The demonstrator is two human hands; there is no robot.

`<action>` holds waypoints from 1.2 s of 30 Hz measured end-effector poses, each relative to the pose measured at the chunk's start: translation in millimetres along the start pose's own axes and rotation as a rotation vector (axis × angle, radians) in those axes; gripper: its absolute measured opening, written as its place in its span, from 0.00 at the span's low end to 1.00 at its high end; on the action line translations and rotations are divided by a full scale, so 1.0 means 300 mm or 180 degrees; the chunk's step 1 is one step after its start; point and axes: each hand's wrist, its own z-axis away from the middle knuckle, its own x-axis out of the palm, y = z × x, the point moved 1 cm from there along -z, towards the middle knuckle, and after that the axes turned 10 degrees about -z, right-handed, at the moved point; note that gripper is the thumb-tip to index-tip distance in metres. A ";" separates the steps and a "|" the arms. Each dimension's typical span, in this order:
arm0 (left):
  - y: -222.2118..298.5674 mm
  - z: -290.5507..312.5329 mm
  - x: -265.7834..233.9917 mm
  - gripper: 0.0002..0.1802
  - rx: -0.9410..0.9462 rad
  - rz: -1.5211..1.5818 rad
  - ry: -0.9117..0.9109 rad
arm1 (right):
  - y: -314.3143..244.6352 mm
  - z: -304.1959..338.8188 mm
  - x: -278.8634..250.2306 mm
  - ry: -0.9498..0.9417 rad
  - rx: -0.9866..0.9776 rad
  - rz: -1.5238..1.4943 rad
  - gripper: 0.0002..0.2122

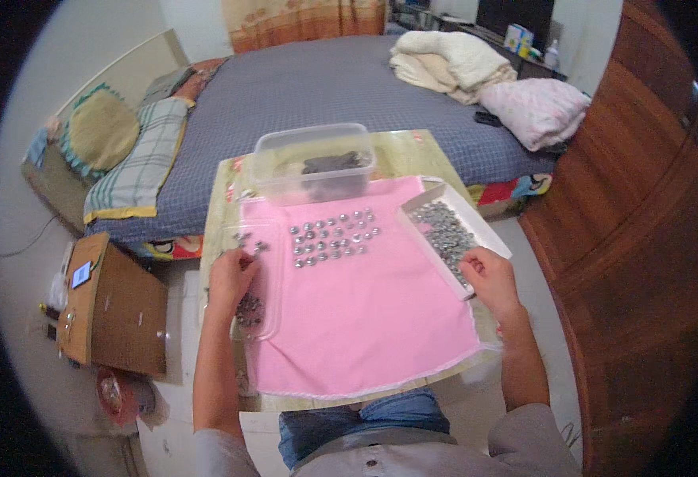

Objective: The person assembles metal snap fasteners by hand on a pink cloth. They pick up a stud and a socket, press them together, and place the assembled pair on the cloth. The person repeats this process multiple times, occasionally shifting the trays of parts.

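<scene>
My left hand [234, 277] is over a shallow clear plastic tray [271, 312] at the left, its fingers drawn together among small dark metal pieces [249, 310]. My right hand [486, 274] reaches into the near end of a white box [482, 229], fingertips pinched together at the many small grey metal pieces [443, 228] inside. Whatever either hand holds is too small or hidden to name. Between them, rows of round silver button-like pieces [333, 240] lie on a pink cloth [365, 318].
A clear plastic tub [265, 163] with something black in it stands at the table's far side. The low table [405, 143] adjoins a bed [301, 87] with bedding. At left is a wooden cabinet [134, 314] with a small lit screen [81, 275]; brown wooden panels [619, 238] rise at right.
</scene>
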 end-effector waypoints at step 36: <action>0.308 0.157 0.149 0.12 -0.0530 0.3458 -0.1569 | 0.073 -0.419 0.249 -0.0695 -0.0537 0.1516 0.08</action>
